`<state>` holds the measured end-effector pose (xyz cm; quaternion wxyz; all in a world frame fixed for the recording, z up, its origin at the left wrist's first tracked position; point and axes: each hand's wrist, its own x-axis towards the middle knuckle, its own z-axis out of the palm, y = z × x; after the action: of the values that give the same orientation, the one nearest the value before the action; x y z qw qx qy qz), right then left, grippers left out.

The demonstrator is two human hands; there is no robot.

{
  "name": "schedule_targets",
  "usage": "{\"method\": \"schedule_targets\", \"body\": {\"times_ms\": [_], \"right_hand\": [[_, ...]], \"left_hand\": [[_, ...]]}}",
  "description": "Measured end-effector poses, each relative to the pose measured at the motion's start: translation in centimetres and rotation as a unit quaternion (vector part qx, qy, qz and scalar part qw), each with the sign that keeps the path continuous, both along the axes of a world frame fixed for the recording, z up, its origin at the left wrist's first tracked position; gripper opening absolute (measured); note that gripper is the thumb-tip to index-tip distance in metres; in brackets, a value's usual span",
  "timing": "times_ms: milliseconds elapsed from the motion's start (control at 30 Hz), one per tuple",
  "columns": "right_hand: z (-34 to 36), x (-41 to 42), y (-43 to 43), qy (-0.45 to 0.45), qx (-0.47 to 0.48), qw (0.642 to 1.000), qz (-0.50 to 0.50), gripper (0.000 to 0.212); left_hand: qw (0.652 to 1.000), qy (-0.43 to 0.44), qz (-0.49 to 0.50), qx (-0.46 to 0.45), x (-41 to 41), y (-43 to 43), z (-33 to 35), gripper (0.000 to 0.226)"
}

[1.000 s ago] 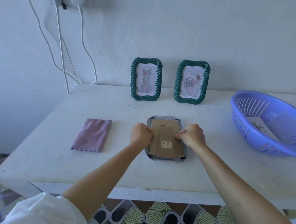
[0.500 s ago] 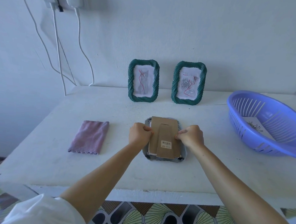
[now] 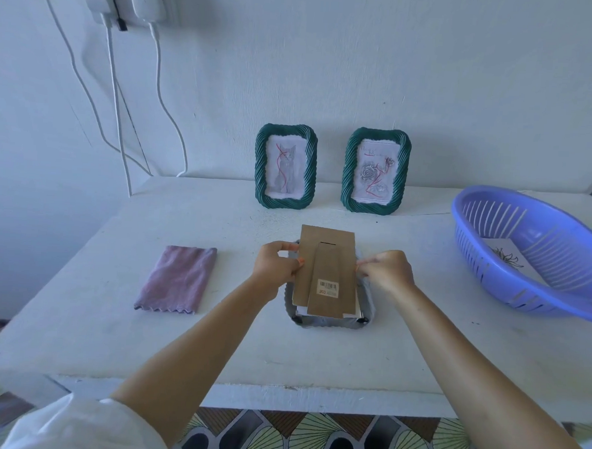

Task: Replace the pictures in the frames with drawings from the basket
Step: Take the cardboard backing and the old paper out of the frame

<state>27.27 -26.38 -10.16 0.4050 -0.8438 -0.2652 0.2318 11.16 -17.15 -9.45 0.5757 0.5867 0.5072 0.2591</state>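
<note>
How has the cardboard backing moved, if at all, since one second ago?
Yes. The cardboard backing has shifted away from the person: its far edge now overhangs the far rim of the face-down frame. The left hand and right hand pinch its sides.

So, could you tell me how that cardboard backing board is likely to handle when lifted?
Probably stiff: the cardboard backing board looks flat though the left hand and right hand pinch only its side edges. Likely light, as fingertip pinches carry it. Its stand flap may swing out if tilted.
</note>
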Motion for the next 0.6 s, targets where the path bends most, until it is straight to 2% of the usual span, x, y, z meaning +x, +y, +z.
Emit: {"method": "schedule_targets", "body": {"times_ms": [167, 300, 600], "right_hand": [[-0.2, 0.0, -0.5, -0.018, -0.008, 0.994, 0.104, 0.019], [-0.5, -0.5, -0.9, -0.071, -0.035, 0.988, 0.131, 0.015], [-1.2, -0.1, -1.1, -0.055, -0.009, 0.991, 0.124, 0.017]], "left_hand": [[0.998, -0.044, 0.008, -0.047, -1.0, 0.8, 0.8, 0.033], [0.999, -0.034, 0.02, -0.028, -2.9, 2.2, 1.4, 0.037], [0.993, 0.101, 0.056, 0.009, -9.6, 6.9, 0.3, 0.039]]}}
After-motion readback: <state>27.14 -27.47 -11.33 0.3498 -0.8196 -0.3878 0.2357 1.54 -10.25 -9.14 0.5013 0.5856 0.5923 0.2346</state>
